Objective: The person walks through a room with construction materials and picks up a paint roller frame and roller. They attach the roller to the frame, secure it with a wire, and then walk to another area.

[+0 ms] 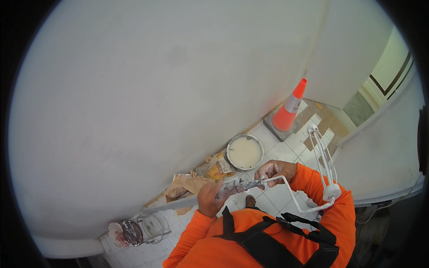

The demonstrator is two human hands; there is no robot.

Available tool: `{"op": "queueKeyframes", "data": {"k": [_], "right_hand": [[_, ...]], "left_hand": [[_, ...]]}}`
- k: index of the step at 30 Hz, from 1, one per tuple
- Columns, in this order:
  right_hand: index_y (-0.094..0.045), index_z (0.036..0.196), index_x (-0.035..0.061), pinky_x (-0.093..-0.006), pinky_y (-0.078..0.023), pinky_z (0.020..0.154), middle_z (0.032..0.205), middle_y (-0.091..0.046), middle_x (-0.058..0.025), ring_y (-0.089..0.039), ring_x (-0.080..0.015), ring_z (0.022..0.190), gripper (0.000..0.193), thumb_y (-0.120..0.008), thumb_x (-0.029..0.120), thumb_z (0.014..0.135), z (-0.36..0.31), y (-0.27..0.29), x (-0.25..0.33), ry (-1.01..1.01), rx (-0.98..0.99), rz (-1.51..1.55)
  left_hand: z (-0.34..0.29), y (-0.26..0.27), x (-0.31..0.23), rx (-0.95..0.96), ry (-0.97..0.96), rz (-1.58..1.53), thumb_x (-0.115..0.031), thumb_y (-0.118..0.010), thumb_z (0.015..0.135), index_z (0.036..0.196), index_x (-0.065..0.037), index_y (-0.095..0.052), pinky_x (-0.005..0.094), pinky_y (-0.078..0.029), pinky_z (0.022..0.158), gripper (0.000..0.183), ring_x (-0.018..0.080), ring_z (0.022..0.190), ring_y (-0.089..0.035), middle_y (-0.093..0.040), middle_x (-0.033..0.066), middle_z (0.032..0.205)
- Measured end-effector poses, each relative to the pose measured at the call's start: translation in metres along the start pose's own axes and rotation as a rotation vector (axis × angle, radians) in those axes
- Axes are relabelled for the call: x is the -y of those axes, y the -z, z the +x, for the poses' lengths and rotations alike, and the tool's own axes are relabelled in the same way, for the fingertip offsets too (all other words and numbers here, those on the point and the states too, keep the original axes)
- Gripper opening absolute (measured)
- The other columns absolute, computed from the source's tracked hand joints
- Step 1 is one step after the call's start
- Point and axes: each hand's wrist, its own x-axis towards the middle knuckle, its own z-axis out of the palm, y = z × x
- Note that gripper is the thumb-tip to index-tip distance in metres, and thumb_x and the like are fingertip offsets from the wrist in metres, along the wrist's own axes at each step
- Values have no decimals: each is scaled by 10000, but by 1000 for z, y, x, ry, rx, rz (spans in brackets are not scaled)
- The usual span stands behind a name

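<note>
A paint-smeared grey pole runs slantwise in front of my chest. My left hand is wrapped round it. At the pole's right end sits a white paint roller frame with a bent wire arm. Its bare wire cage, with round white end caps, stands beside my right sleeve and carries no roller sleeve. My right hand, whitened with paint or plaster, has its fingers closed at the joint between frame and pole. Just beyond it, a round bucket of creamy white liquid stands on the tiles.
An orange and white traffic cone stands by the wall. Crumpled brown paper and a yellow bag lie along the wall's foot. Stained containers and a wire rack are at the lower left.
</note>
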Motion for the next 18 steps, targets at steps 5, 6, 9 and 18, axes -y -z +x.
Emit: {"op": "queueKeyframes", "data": {"k": [5,6,9,18], "right_hand": [[-626,954,18,-341,-502,753,981,-654,-133,-622,-224,866,348,-734,336,864,6,-7,-1,88,-153,-84],[-630,938,17,-342,-505,748,954,-658,-130,-625,-222,849,352,-720,350,874,9,-6,-2,101,-182,-163],[-658,886,9,-341,-512,732,850,-665,-109,-623,-215,780,351,-650,358,929,10,-9,-8,165,-283,-323],[-635,739,57,-405,-494,792,985,-600,-124,-538,-287,1015,565,-409,502,1004,7,-27,-22,137,-81,256]], "left_hand": [[23,7,6,58,40,-23,-140,-804,670,1179,2,-595,406,-482,723,569,350,816,-592,-617,166,911],[24,6,10,76,56,-30,-143,-789,674,1201,5,-579,417,-476,743,587,359,838,-587,-618,169,933],[30,-1,11,108,78,-35,-148,-753,671,1239,0,-555,435,-469,792,620,374,886,-581,-617,181,984],[34,-9,16,140,35,-93,-189,-738,657,1235,-41,-577,442,-506,788,618,383,893,-626,-646,199,1006]]}}
